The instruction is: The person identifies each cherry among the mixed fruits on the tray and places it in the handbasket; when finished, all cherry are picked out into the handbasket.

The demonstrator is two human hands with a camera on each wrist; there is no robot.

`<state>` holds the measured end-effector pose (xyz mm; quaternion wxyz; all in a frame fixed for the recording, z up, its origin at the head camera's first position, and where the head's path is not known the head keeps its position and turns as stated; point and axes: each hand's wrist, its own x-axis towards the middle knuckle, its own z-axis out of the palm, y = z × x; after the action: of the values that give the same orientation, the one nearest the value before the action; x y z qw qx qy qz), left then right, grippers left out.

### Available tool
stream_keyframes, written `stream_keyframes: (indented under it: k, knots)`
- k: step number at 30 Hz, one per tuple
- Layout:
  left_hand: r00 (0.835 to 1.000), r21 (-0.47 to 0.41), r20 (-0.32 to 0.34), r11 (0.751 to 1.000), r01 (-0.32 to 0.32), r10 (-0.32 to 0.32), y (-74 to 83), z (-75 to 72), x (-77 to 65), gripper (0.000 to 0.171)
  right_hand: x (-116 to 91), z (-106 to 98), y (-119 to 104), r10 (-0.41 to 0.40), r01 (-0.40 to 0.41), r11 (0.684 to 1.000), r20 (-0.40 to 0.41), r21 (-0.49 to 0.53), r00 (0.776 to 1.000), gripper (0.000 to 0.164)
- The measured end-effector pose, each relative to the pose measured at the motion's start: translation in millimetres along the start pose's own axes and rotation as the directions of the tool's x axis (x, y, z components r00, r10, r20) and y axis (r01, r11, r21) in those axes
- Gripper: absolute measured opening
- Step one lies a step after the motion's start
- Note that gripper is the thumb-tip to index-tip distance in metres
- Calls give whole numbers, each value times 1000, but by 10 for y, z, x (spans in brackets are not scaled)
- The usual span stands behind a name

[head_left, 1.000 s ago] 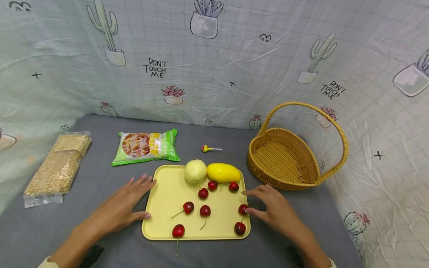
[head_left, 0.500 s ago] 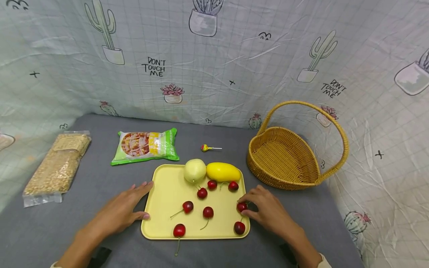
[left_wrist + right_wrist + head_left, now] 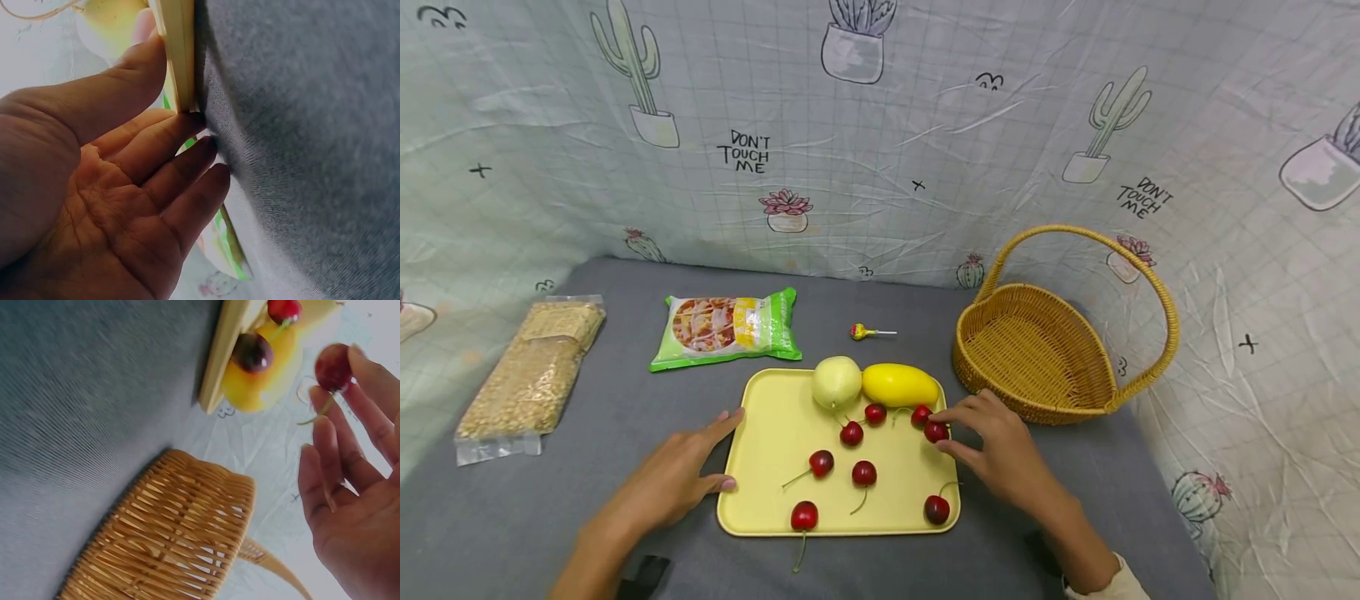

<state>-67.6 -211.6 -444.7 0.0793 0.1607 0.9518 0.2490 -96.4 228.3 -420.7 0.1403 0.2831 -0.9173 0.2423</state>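
My right hand [image 3: 1003,446] pinches a dark red cherry [image 3: 936,432] between thumb and fingertips, above the right side of the yellow tray [image 3: 767,450]. In the right wrist view the held cherry [image 3: 332,367] is raised, its green stem hanging by the fingers. At the tray's left edge my left hand [image 3: 673,475] rests with thumb and fingertips against the rim, as the left wrist view shows at the tray's side [image 3: 178,56]. Several more cherries lie on the tray, one [image 3: 804,516] with its stem over the front rim. A pale green round fruit [image 3: 837,382] and a yellow oblong fruit [image 3: 900,385] sit at the back.
A wicker basket [image 3: 1033,354] with a tall handle stands right of the tray. Behind the tray lie a lollipop [image 3: 861,332] and a green food packet [image 3: 726,329]. A clear bag of grains [image 3: 527,375] lies far left. A printed cloth [image 3: 880,225] hangs behind.
My right hand has taken hold of a cherry at the tray's right edge and carried it toward the back, close to the cherry near the yellow fruit. My left hand stays at the rim.
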Motion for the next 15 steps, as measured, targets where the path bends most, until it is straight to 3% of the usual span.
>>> stream_keyframes:
  k: [8, 15]
  knots:
    - [1000, -25, -15, 1000, 14, -15, 29, 35, -9, 92, 162, -159, 105, 3, 15, 995, -179, 100, 984, 42]
    - [999, -35, -2, 998, 47, -47, 34, 45, -25, 92, 313, -271, 200, 116, -66, 981, -275, 185, 955, 40]
